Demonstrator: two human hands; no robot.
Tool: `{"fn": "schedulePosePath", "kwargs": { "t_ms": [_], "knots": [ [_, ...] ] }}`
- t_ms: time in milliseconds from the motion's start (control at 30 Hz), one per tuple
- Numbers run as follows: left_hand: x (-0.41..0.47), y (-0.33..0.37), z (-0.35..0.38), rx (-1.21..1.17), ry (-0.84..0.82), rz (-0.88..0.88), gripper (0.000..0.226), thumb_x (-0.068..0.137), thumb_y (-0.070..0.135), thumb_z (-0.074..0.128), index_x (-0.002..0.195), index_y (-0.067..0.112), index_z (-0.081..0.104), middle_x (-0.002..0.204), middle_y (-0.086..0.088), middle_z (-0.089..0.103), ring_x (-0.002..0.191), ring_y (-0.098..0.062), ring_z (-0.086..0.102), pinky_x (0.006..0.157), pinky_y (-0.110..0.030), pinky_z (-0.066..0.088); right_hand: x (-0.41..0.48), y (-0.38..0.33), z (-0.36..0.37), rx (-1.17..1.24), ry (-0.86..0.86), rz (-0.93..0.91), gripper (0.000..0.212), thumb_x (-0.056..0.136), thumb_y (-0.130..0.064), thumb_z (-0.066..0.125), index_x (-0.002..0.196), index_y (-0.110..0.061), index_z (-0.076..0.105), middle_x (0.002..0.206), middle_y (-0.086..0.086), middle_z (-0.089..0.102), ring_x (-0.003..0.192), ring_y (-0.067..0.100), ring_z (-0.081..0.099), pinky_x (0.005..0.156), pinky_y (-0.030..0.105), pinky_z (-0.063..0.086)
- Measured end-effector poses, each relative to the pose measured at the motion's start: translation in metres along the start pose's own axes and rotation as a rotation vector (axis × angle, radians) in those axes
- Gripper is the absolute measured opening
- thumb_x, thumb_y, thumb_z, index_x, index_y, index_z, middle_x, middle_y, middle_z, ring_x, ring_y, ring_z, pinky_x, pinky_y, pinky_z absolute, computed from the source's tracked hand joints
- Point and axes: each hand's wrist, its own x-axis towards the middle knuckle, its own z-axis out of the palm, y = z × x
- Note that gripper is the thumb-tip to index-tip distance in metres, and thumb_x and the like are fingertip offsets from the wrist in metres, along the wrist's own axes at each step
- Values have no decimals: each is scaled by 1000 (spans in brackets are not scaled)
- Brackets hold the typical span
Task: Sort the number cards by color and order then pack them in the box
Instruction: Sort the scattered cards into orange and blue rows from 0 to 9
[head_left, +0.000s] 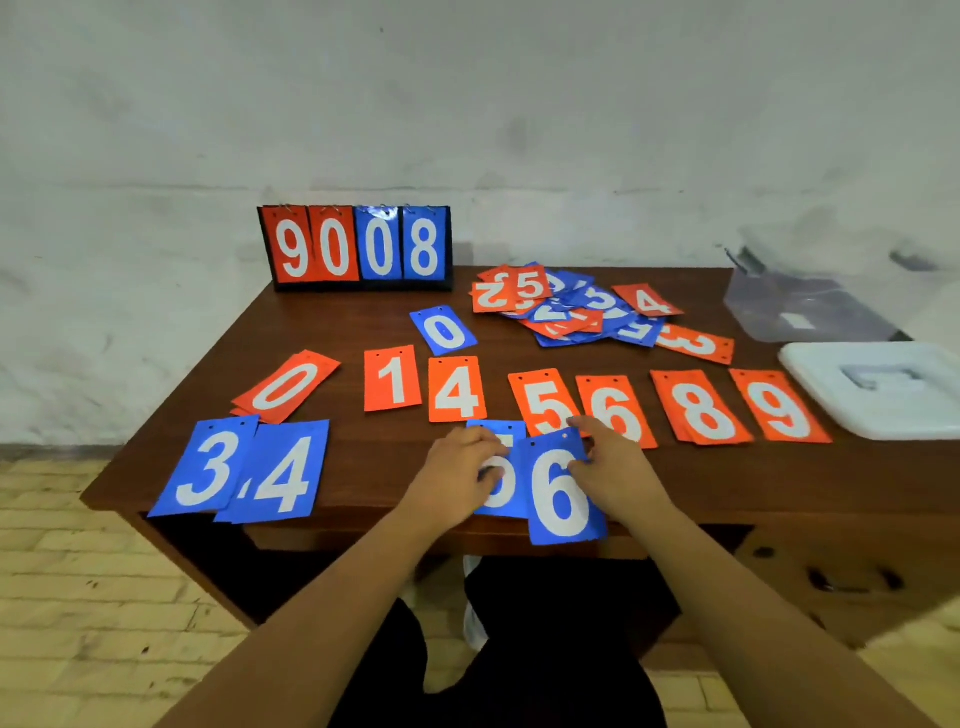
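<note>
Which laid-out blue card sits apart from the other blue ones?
The blue 0: it lies alone, tilted, behind the orange 1 and orange 4; blue 3, blue 4, blue 5 and blue 6 line the table's near edge.

- A plain, bare room, possibly a spare or store room; its exact kind cannot be told.
- Wall (467, 104): rough, patchy whitewashed plaster with grey stains.
- Floor (78, 571): pale, scuffed brick-pattern paving.
- Counter (727, 483): a dark wooden desk with drawers (841, 577), against the wall.
- Flip scoreboard (356, 247) and number cards (571, 312) suggest games use.
</note>
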Motion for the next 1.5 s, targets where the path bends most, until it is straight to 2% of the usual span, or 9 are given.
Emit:
{"fn": "schedulePosePath", "kwargs": {
  "t_ms": [167,267,467,600,867,1067,1267,1367,1500],
  "knots": [
    [-4,-6,-4,12,-21,-9,33,98,26,57,131,25,59,139,7,51,132,-11,41,111,-38,35,-6,2,7,-458,-63,-71,47,99,-35,47,144,-26,40,129,5,58,114,21,57,92,35,54],
    [-6,-7,-6,-1,-21,-24,34,98,24,58,132,25,59,141,8,49,133,-9,39,113,-29,33,-11,5,13,-611,36,-138,48,98,-44,47,142,-26,42,138,6,45,129,23,43,104,37,44],
    [-10,-13,-1,-21,15,-12,31,98,23,59,129,25,61,137,10,51,129,-5,41,100,-15,31,-4,12,25,-589,113,-307,48,98,-48,44,138,-22,43,142,0,44,130,17,42,108,33,39],
    [-8,-15,-1,-108,117,-57,18,96,23,62,113,24,66,126,11,56,119,0,46,82,-1,35,6,10,22,-569,161,-343,44,97,-45,44,133,-21,50,137,0,48,126,18,42,108,35,37],
    [42,-12,-32,-146,245,-123,14,96,18,59,107,24,63,122,6,57,118,-7,48,96,-25,44,54,-18,-4,-431,234,-297,46,97,-41,49,137,-17,50,141,3,47,134,22,39,111,38,34],
    [108,-40,-59,-72,275,-296,21,95,18,60,115,17,62,122,-2,58,105,-12,54,81,-24,43,120,-44,-20,-413,220,-276,44,97,-39,50,134,-14,50,135,6,50,127,23,44,106,41,41],
    [174,-81,-62,-36,238,-464,29,92,26,66,118,14,61,129,-8,52,115,-22,55,93,-35,49,194,-51,-18,-416,166,-204,49,95,-35,56,137,-12,45,139,10,45,130,25,42,104,39,42],
    [207,-101,-61,-48,213,-524,39,88,32,71,121,13,59,135,-9,45,121,-25,52,97,-38,49,228,-50,-14,-456,160,-178,55,94,-37,59,140,-13,42,146,11,39,135,27,39,106,40,41],
    [242,-127,-66,10,157,-488,71,83,36,76,143,17,43,151,-8,35,137,-28,39,105,-42,45,262,-52,-10,-477,204,-193,57,94,-43,57,140,-12,43,146,12,39,135,27,39,109,40,40]
  ]
}}
